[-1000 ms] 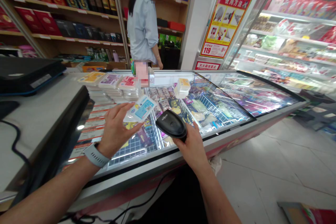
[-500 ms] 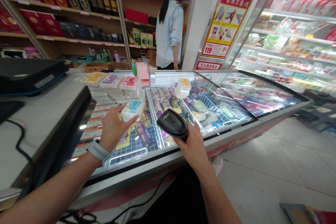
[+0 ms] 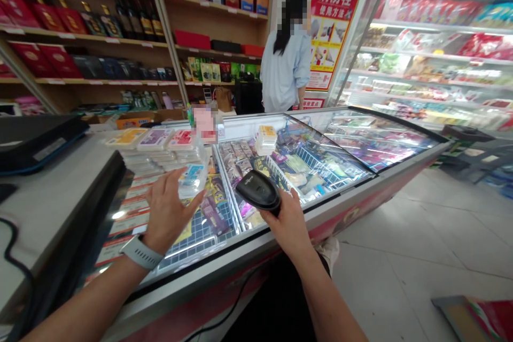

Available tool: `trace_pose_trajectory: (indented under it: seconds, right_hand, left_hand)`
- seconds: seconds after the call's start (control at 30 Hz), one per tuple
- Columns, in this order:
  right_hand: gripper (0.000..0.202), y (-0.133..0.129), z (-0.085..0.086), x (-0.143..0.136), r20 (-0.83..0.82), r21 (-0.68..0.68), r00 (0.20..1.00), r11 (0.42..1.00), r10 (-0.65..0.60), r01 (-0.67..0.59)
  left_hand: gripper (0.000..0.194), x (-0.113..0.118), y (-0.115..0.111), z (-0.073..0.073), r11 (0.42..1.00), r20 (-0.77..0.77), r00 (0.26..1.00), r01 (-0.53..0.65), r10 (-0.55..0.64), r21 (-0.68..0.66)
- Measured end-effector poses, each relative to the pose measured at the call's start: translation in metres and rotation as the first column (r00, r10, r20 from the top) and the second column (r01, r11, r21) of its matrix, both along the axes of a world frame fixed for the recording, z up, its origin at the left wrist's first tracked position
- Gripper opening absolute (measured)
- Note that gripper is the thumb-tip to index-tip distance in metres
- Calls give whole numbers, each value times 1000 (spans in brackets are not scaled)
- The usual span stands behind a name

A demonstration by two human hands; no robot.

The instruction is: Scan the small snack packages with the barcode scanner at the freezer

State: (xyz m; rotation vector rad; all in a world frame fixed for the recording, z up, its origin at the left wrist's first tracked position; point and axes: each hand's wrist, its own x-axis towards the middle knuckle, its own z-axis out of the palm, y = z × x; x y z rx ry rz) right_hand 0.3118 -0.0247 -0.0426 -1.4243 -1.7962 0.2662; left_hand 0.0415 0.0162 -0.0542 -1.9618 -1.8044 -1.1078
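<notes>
My left hand [image 3: 170,206], with a pale watch at the wrist, is curved round a clear plastic box [image 3: 191,179] with a blue label. Its thumb is at the box's near edge and its fingers at the left side. The box tilts above the freezer's glass top, beside stacks of similar boxes with yellow [image 3: 127,138], purple [image 3: 156,139] and red labels [image 3: 182,140]. My right hand [image 3: 288,219] is wrapped round a black barcode scanner [image 3: 258,189], whose head points left toward the box. The scanner's handle is mostly hidden in the palm.
Under the glass of the chest freezer [image 3: 224,254] lie packaged goods in wire baskets [image 3: 230,192]. Another small stack of boxes [image 3: 266,140] stands farther back. A black device [image 3: 40,141] sits on the left counter. A person [image 3: 286,64] stands beyond the freezer, near stocked shelves.
The view has shifted rightward. My left hand has turned so more of its back shows, and the blue-labelled box is tilted more. The right hand keeps its hold on the scanner.
</notes>
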Motion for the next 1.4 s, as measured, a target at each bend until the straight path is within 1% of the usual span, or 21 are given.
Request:
trace_pose_trajectory:
  seconds: [0.1,0.2,0.3,0.4,0.5,0.57,0.6,0.63,0.73,0.83,0.97,1.1,1.27,1.33,1.4]
  right_hand:
    - [13,0,1,11,-27,-13,998,998,-58,58]
    - [17,2,1,25,-65,-13,990,993,-122,121]
    - [20,3,0,39,-97,-1,975,980,-199,200]
    - [23,3,-2,54,-115,3,953,959,-282,284]
    - [23,2,-4,66,-140,-5,924,933,-356,359]
    - [23,1,-5,73,-157,-7,909,921,-386,390]
    - [23,0,-6,76,-166,-10,904,917,-395,399]
    - [24,0,-6,78,-175,-14,900,915,-400,403]
    - [28,-2,-6,83,-182,-40,893,911,-411,411]
    - [30,-5,-5,87,-159,-77,884,898,-440,434]
    - [33,-10,-6,90,-130,-101,879,888,-459,449]
    - [33,-13,-7,92,-109,-107,871,877,-478,468]
    - [31,-16,-5,92,-88,-99,870,873,-486,478]
    - [29,-17,-5,91,-80,-80,871,874,-485,479]
    - [28,-17,-6,90,-77,-60,874,878,-479,476]
  left_hand:
    - [59,12,-1,1,997,-89,994,73,-71,19]
    - [59,23,7,5,992,-110,986,122,-125,-35]
    - [61,39,25,15,977,-85,978,178,-189,-121]
    - [67,64,50,29,966,-59,975,202,-213,-159]
    - [76,102,80,42,963,-30,984,163,-174,-212]
    - [83,131,100,48,950,41,991,133,-127,-281]
    - [88,146,110,50,942,99,992,107,-79,-317]
    - [93,160,121,51,930,156,987,90,-36,-355]
    - [100,196,149,52,925,216,975,44,41,-378]
    - [101,219,171,49,917,251,962,4,105,-399]
    - [96,231,186,43,909,275,948,-35,162,-416]
    - [86,230,189,42,905,286,940,-49,185,-423]
    - [77,220,187,43,911,300,939,-30,166,-411]
    - [74,212,181,43,921,299,946,-3,129,-389]
    - [72,201,170,42,936,287,956,38,68,-349]
